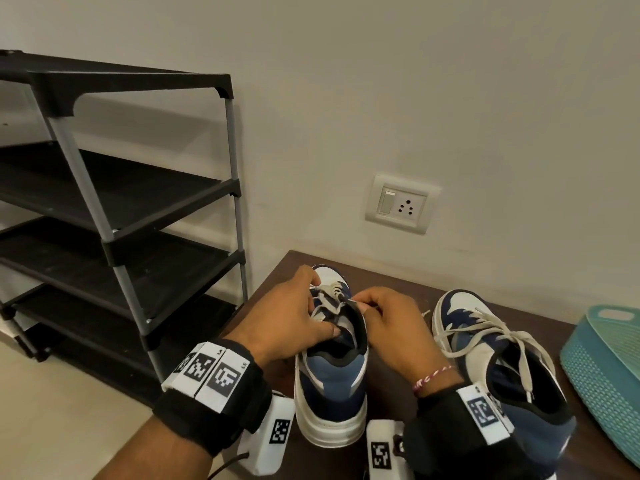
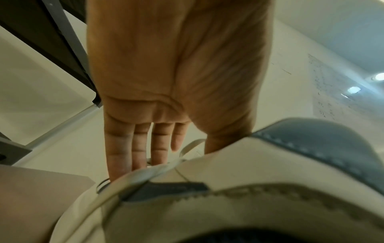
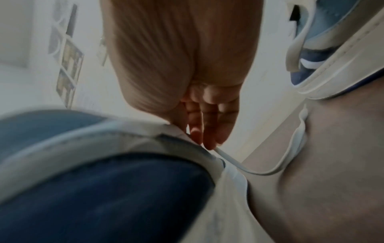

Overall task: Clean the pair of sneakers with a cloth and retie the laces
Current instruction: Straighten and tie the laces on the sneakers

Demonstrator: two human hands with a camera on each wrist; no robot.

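Two blue-and-white sneakers stand on a dark brown table (image 1: pixel 391 271). The nearer sneaker (image 1: pixel 329 375) (image 2: pixel 249 180) (image 3: pixel 104 189) has its heel toward me. My left hand (image 1: pixel 298 317) (image 2: pixel 145 148) holds its left upper, with the thumb at the tongue and the fingers down the outer side by the lace (image 2: pixel 187 148). My right hand (image 1: pixel 391 320) (image 3: pixel 207 131) pinches the grey-white lace (image 1: pixel 348 301) (image 3: pixel 228 162) near the top eyelets. The second sneaker (image 1: pixel 502 358) (image 3: pixel 332 57) stands to the right, its laces loose and trailing. No cloth is in view.
A black multi-tier shoe rack (image 1: pixel 121 202) stands on the floor to the left of the table. A teal plastic basket (image 1: pixel 606 368) sits at the table's right edge. A wall socket (image 1: pixel 401 204) is on the wall behind the table.
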